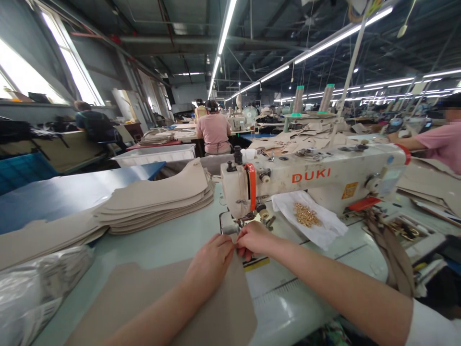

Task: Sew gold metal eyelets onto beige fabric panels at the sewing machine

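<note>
A beige fabric panel [232,305] lies on the sewing machine's pale green table, its narrow upper end under my fingers. My left hand [212,257] is closed, thumb and fingers pinching the panel's edge just in front of the needle area. Right beside it, my right hand [255,238] is also closed, its fingertips pinched at the same end of the panel, nearly touching the left fingertips. Any small part between the fingertips is hidden. The white sewing machine [281,178], marked DUKI, stands directly behind both hands, its needle and presser foot partly covered.
Small gold metal pieces [307,215] lie on a white sheet [329,226] right of the needle. Stacked beige panels [158,202] sit at left, near a clear plastic bag [39,288]. A parts tray [405,230] stands at right. Co-workers sit ahead and at the far right.
</note>
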Demonstrator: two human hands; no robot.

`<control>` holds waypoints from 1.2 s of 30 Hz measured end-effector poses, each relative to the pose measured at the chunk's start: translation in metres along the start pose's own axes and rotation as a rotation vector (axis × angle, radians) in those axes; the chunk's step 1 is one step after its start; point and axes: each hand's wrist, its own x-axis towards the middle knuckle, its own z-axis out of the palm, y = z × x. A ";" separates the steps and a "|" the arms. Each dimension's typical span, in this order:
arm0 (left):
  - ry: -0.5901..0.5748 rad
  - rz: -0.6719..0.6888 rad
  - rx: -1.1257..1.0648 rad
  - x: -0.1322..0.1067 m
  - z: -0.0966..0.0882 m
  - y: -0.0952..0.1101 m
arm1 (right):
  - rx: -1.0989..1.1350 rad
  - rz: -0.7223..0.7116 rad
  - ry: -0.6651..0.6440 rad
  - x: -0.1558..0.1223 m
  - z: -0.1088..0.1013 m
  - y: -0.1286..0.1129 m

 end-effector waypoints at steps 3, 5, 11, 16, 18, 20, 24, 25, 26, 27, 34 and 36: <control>0.043 0.000 -0.017 0.000 0.005 -0.001 | -0.017 -0.003 -0.004 -0.001 -0.001 -0.001; 0.062 -0.017 -0.034 0.001 0.007 0.000 | -0.034 -0.011 -0.008 0.000 -0.001 -0.001; 0.065 -0.045 -0.091 0.002 0.006 0.001 | -0.144 -0.151 0.065 -0.009 -0.001 0.009; 0.078 -0.038 -0.126 0.001 0.009 -0.002 | -0.540 -0.558 0.152 -0.044 -0.011 0.031; 0.097 -0.030 -0.128 0.001 0.010 -0.003 | -0.845 -0.831 0.102 -0.059 -0.017 0.039; 0.116 -0.021 -0.132 0.000 0.012 -0.004 | -1.033 -1.002 0.076 -0.069 -0.021 0.043; 0.110 0.005 -0.150 0.000 0.011 -0.006 | -1.116 -1.074 0.108 -0.070 -0.020 0.043; 0.097 0.008 -0.151 0.000 0.010 -0.006 | -1.115 -1.080 0.113 -0.067 -0.018 0.043; 0.080 0.009 -0.149 0.000 0.008 -0.007 | -1.110 -1.086 0.118 -0.064 -0.015 0.043; 0.059 0.010 -0.146 0.001 0.007 -0.007 | -1.102 -1.097 0.125 -0.060 -0.012 0.042; 0.028 0.016 -0.109 0.002 0.009 -0.008 | -1.040 -1.104 0.260 -0.048 0.002 0.044; 0.033 0.023 -0.107 0.001 0.010 -0.008 | -1.036 -1.122 0.207 -0.047 0.002 0.045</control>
